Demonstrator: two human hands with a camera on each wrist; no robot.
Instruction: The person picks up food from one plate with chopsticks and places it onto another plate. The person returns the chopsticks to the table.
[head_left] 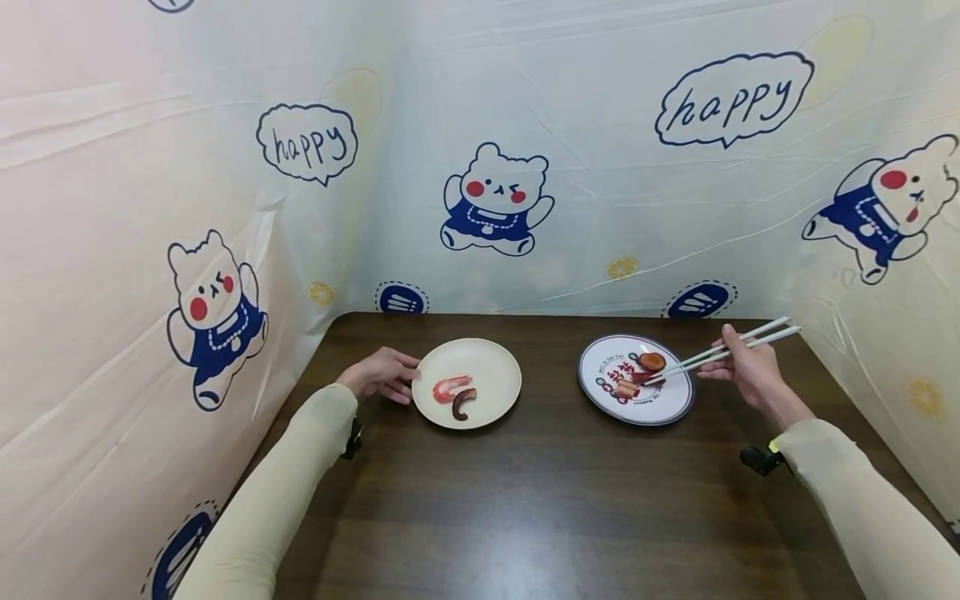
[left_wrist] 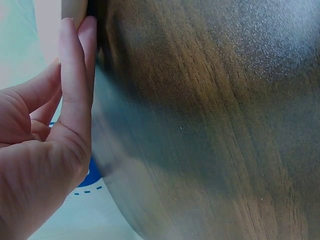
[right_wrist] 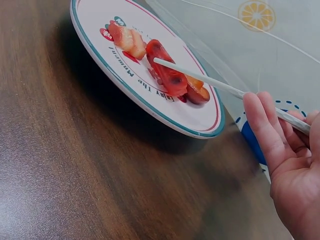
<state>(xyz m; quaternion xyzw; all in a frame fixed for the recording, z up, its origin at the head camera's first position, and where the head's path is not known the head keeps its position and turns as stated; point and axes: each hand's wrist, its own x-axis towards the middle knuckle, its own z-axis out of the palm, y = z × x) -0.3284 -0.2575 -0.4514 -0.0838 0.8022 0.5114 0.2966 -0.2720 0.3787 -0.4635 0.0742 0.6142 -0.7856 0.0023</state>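
My left hand (head_left: pixel 381 373) is at the left rim of a cream plate (head_left: pixel 491 410), its fairly straight fingers touching the edge. A pink shrimp (head_left: pixel 444 392) and a dark brown curved piece of food (head_left: pixel 463 404) lie on that plate. In my right hand (head_left: pixel 753 367) I hold a pair of pale chopsticks (head_left: pixel 708 357), slanting down left over a white plate with a printed rim (head_left: pixel 600 403). Their tips are at a glossy red piece of food (right_wrist: pixel 165 70); whether they grip it I cannot tell. Beside it are a round brown-orange slice (head_left: pixel 652 362) and a pale orange layered piece (head_left: pixel 626 388).
Both plates stand toward the back of a dark brown wooden table (head_left: pixel 525 500), with a gap between them. A pale printed curtain (head_left: pixel 585 208) rises behind the table and along its sides.
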